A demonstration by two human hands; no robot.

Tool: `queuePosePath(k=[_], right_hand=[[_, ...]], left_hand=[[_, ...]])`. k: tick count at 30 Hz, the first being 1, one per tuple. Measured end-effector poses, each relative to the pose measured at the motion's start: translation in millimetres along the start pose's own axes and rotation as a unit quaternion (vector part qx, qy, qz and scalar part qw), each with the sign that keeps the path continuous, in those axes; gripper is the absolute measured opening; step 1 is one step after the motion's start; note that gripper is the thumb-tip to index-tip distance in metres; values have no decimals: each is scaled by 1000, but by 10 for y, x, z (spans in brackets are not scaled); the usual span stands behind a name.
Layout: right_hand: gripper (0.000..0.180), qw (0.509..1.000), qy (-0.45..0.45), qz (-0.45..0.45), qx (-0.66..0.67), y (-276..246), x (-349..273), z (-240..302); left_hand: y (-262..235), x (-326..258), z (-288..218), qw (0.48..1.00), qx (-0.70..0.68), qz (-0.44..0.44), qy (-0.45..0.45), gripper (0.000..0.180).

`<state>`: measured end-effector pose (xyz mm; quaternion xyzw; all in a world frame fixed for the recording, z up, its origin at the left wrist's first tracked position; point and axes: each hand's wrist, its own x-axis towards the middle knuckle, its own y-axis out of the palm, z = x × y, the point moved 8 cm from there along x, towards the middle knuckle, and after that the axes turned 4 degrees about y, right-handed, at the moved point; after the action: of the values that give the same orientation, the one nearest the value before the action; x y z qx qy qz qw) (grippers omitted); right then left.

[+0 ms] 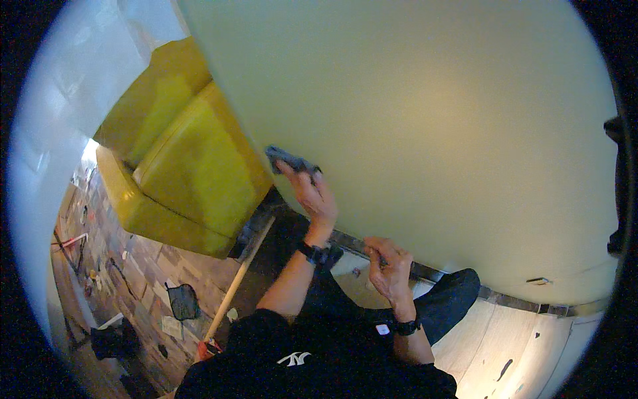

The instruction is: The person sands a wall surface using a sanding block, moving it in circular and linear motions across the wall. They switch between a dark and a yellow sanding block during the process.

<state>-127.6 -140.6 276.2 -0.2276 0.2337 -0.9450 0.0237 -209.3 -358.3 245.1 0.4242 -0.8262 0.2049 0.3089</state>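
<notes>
My left hand (314, 194) reaches up to the pale green wall (425, 133) and presses a crumpled blue-grey cloth (287, 159) against it, near the wall's left edge. The fingers lie over the cloth and hide part of it. Lower and to the right, my right hand (392, 271) is raised in front of the wall's base with its fingers curled in. Something small and dark shows at those fingers, too unclear to name. Both wrists wear dark bands.
A yellow-green padded seat (199, 159) stands close on the left. Beside my left arm a wooden pole (240, 279) leans at a slant. A dark mesh pouch (183, 301) and scattered items lie on the patterned floor (143, 266). A small metal piece (539, 281) sits low on the wall.
</notes>
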Motion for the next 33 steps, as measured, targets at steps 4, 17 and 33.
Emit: queuePosePath(k=[4,17,33], right_hand=[[19,1000,9,-5,-17,-61,-49,-53],[18,999,29,-9,-45,-95,-190,-349],[22,952,283,25,114,589,-520,-1646]], left_hand=[[310,-1120,49,990,18,119,-77,31],[300,-340,-794,967,-36,114,225,40],[146,-1398,-261,972,-5,225,63,19]])
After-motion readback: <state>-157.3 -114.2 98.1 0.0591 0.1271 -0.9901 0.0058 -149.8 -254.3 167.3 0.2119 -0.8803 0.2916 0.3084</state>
